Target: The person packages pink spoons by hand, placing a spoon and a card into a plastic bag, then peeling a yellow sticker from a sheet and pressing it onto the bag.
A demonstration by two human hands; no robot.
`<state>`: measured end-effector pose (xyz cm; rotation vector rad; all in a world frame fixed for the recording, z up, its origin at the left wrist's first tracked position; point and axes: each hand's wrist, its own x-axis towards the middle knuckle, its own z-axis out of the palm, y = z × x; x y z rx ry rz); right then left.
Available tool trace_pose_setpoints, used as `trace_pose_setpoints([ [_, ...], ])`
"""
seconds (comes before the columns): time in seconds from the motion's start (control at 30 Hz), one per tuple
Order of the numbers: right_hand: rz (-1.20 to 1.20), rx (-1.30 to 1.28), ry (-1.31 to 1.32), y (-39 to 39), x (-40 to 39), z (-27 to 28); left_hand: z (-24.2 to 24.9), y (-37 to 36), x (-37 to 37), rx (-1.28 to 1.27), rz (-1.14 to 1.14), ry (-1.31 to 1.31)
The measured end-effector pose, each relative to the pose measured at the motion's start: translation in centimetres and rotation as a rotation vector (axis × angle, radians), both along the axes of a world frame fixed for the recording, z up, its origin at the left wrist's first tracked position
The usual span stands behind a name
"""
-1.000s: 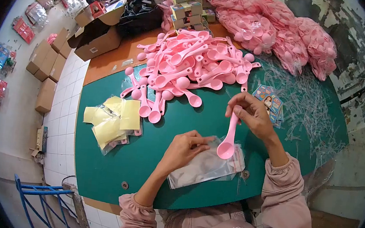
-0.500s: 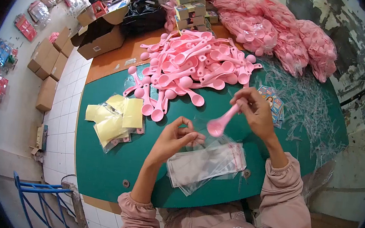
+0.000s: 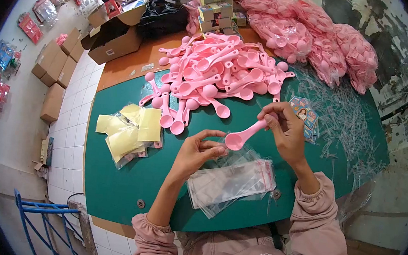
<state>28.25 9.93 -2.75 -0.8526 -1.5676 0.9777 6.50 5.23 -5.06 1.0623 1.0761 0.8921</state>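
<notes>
My right hand (image 3: 284,133) pinches a pink measuring spoon (image 3: 236,140) by its handle end, the bowl pointing left toward my other hand. My left hand (image 3: 200,151) has its fingers curled around the edge of a thin clear plastic bag (image 3: 243,157), which is hard to see against the table. The spoon's bowl is right at the left fingertips, over the bag's edge; whether it is inside cannot be told. Below both hands lies a stack of clear plastic bags (image 3: 230,184). A large heap of pink spoons (image 3: 219,75) spreads beyond the hands.
Packed bags with yellow cards (image 3: 132,133) lie left on the green table (image 3: 110,187). Printed cards (image 3: 306,115) and clear plastic strips (image 3: 347,121) are on the right. Filled bags of spoons (image 3: 316,35), small boxes (image 3: 215,10) and a carton (image 3: 116,45) stand behind.
My right hand has brought the spoon's bowl slightly left and up, to the left fingertips. The left hand has stayed nearly in place.
</notes>
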Motion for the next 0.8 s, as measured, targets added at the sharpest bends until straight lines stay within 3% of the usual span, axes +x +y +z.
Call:
trace_pose_setpoints([
  [0.33,0.04,0.014,-0.032,-0.3,-0.4,-0.1,0.4,-0.1,0.0,-0.014,-0.164,0.087],
  [0.5,0.111,-0.07,-0.132,-0.7,-1.1,-0.2,0.3,-0.2,0.8,0.009,-0.108,-0.015],
  [0.6,0.038,-0.121,-0.039,-1.3,-2.0,-0.5,0.2,-0.7,1.9,0.072,-0.008,-0.131],
  [0.67,0.03,-0.099,-0.058,-1.2,-1.6,-0.6,-0.4,-0.4,1.2,0.1,-0.136,0.212],
  [0.7,0.022,-0.08,-0.077,-1.1,-1.4,-0.7,-0.3,-0.4,0.9,-0.018,-0.228,0.029],
  [0.8,0.061,-0.054,-0.102,-1.7,-1.8,-0.1,0.8,-0.9,1.7,-0.031,-0.116,-0.017],
])
